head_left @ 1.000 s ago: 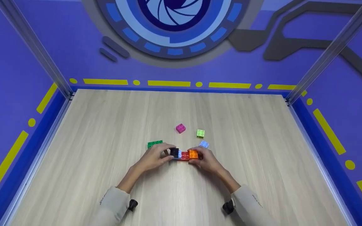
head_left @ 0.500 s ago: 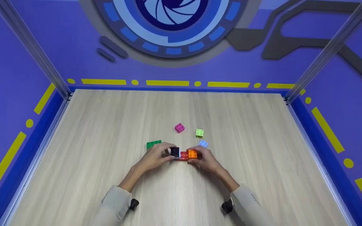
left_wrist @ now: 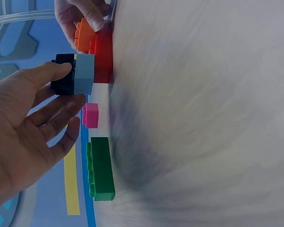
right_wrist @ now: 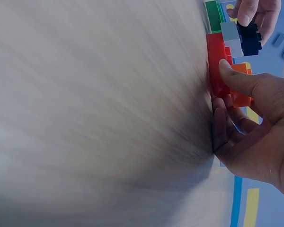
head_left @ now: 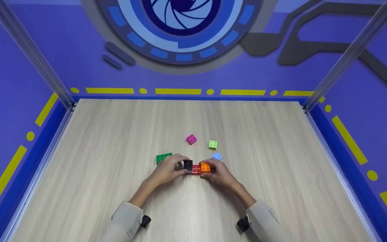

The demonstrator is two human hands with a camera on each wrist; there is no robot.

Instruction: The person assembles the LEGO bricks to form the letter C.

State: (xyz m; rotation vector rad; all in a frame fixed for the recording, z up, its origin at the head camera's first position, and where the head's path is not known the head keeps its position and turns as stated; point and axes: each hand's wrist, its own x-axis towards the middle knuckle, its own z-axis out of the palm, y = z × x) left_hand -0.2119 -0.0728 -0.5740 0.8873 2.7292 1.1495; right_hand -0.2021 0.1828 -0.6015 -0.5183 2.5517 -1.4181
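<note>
In the head view, my left hand (head_left: 171,168) pinches a black toy building brick (head_left: 188,164) between thumb and fingers. The left wrist view shows that black brick on top of a light blue-grey brick (left_wrist: 84,74), which stands over the end of a long red brick (left_wrist: 103,56). My right hand (head_left: 221,171) grips the red brick's other end, where an orange brick (head_left: 205,167) sits on top. In the right wrist view, the right thumb presses the red brick's side beside the orange brick (right_wrist: 241,85). Bare red studs show between the black and orange bricks.
A green brick (head_left: 163,157) lies beyond the left hand. Past the hands are a magenta brick (head_left: 191,139) and a lime brick (head_left: 213,144). A light blue brick (head_left: 217,156) lies close to the right fingers. Blue-purple walls border the wooden table (head_left: 113,134).
The black brick has shifted slightly right, and the pale blue strip seen beside it a second ago is now covered in the head view. The right hand holds nearly still.
</note>
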